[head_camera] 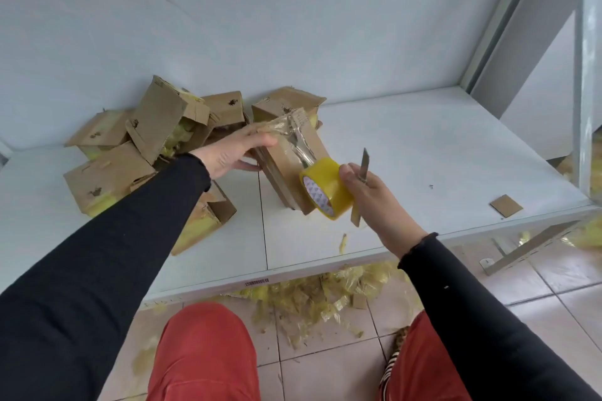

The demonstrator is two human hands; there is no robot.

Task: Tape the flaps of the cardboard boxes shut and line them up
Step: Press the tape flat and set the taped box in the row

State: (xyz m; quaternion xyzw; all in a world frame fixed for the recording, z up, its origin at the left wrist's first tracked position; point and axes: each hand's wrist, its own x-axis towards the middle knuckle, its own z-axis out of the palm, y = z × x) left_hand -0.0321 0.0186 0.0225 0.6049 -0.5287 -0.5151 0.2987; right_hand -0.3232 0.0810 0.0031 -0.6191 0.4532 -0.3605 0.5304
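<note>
Boxes (153, 140) of brown cardboard, crumpled and patched with yellow tape, are heaped at the left rear of the white tabletop (423, 146), against the white wall; several are tilted and some flaps are open. Right of the heap, the left hand (236, 151) is laid on the far end of a long brown cardboard box (290, 166) standing alone near the table's middle; the fingers are extended and close together, pressing a clear strip of tape (293, 137) onto the box top. The strip is seen running down to a yellow roll of packing tape (327, 187), which is gripped by the curled fingers of the right hand (374, 198), just beside the box's near end. A grey utility knife (363, 169) is held in the same hand, blade upward. Further right, a small flat cardboard scrap (506, 205) is noted near the table edge. Yellowish tape scraps (325, 296) are scattered on the tiled floor below.
</note>
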